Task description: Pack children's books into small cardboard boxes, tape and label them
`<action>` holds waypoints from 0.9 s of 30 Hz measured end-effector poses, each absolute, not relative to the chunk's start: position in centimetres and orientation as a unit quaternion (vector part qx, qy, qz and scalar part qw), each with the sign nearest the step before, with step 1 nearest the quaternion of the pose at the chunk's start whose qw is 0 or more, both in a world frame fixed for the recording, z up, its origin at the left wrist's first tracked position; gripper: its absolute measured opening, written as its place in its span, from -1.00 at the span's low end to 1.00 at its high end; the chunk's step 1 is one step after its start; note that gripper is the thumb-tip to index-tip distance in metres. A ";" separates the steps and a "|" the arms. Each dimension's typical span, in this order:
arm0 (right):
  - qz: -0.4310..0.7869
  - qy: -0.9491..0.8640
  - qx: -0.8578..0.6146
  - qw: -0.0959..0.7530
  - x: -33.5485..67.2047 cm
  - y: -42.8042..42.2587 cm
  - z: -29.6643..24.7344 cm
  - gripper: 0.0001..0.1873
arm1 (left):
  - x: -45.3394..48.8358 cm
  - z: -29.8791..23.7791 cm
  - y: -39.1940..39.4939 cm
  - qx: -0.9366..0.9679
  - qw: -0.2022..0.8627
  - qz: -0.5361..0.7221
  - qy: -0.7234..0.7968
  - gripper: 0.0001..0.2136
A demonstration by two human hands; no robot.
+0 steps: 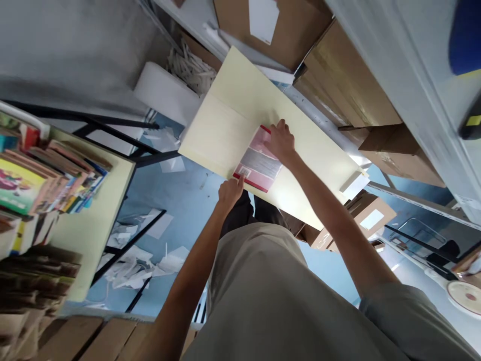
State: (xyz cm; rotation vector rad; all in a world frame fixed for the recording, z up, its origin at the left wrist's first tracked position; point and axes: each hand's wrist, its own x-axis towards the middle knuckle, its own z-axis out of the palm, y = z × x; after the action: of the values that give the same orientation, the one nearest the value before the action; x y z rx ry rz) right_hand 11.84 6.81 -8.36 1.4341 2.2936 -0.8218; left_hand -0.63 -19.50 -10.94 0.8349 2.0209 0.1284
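Observation:
A book (259,160) with a pink, red and grey cover and a small barcode label lies on a pale cream tabletop (319,165), close to its near edge. My left hand (230,194) is at the book's lower left corner, thumb on the cover by the barcode and fingers curled at the table edge. At the upper right side of the book, my right hand (282,142) has its thumb on the cover and bent fingers along the edge. Its fingertips are partly hard to make out.
Piled books (67,175) stand on another cream table at left. Cardboard boxes (349,75) line the back right beside a grey metal beam (413,75). White paper scraps (139,255) litter the blue floor. A tape roll (466,297) is at far right.

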 end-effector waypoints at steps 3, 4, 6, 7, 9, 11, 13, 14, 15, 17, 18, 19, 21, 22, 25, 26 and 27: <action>-0.291 0.775 0.554 0.088 12.8 3.3 -7.7 -0.54 | -2.7 -9.6 -17.5 0.374 0.431 -0.018 0.821 -0.56; -0.299 0.756 0.579 0.062 13.6 2.0 -7.4 -0.51 | -3.4 -9.3 -16.4 0.393 0.416 0.000 0.820 -0.61; -0.313 0.684 0.659 0.001 15.7 -0.7 -7.0 -0.44 | -4.6 -9.1 -14.0 0.445 0.390 0.065 0.804 -0.72; -0.323 0.634 0.703 -0.021 16.7 -2.1 -6.9 -0.42 | -5.1 -9.2 -12.7 0.471 0.386 0.093 0.788 -0.73; -0.371 0.531 0.762 -0.028 18.1 -4.7 -6.9 -0.46 | -5.7 -9.7 -10.3 0.505 0.398 0.118 0.757 -0.70; -0.419 0.458 0.784 -0.025 18.4 -6.5 -7.4 -0.57 | -5.9 -10.1 -8.6 0.517 0.417 0.111 0.739 -0.72; -0.444 0.414 0.794 -0.027 17.9 -7.1 -8.0 -0.66 | -6.0 -10.5 -7.5 0.517 0.426 0.099 0.736 -0.75; -0.450 0.399 0.798 -0.032 17.6 -6.9 -8.2 -0.69 | -6.1 -10.6 -7.2 0.514 0.428 0.095 0.737 -0.76; -0.454 0.386 0.802 -0.039 17.4 -6.6 -8.5 -0.71 | -6.2 -10.6 -7.0 0.511 0.431 0.091 0.738 -0.77; -0.461 0.366 0.806 -0.058 17.4 -5.6 -8.6 -0.73 | -6.3 -10.6 -6.4 0.509 0.436 0.089 0.737 -0.77; -0.462 0.361 0.807 -0.068 17.6 -5.1 -8.6 -0.75 | -6.2 -10.6 -6.0 0.512 0.438 0.089 0.733 -0.77; -0.461 0.356 0.809 -0.076 17.9 -4.7 -8.5 -0.76 | -6.1 -10.6 -5.6 0.516 0.439 0.090 0.730 -0.76; -0.454 0.352 0.814 -0.085 18.7 -4.1 -8.1 -0.78 | -5.6 -10.5 -4.7 0.525 0.440 0.086 0.724 -0.76; -0.450 0.352 0.816 -0.088 18.9 -4.0 -7.9 -0.79 | -5.3 -10.5 -4.3 0.528 0.440 0.081 0.722 -0.76; -0.437 0.354 0.822 -0.089 18.8 -3.9 -6.9 -0.80 | -4.7 -10.1 -3.4 0.535 0.438 0.065 0.719 -0.77; -0.433 0.357 0.823 -0.089 18.6 -3.9 -6.5 -0.81 | -4.6 -9.8 -3.2 0.537 0.438 0.061 0.719 -0.77; -0.429 0.360 0.823 -0.089 18.4 -3.9 -6.0 -0.81 | -4.6 -9.4 -3.0 0.538 0.437 0.059 0.719 -0.77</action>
State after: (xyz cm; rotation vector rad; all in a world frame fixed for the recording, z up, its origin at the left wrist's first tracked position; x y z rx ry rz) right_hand 18.40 -3.86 -5.96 2.7448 1.2014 -1.4300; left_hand -4.63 -3.05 -9.40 1.3369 1.7870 0.1465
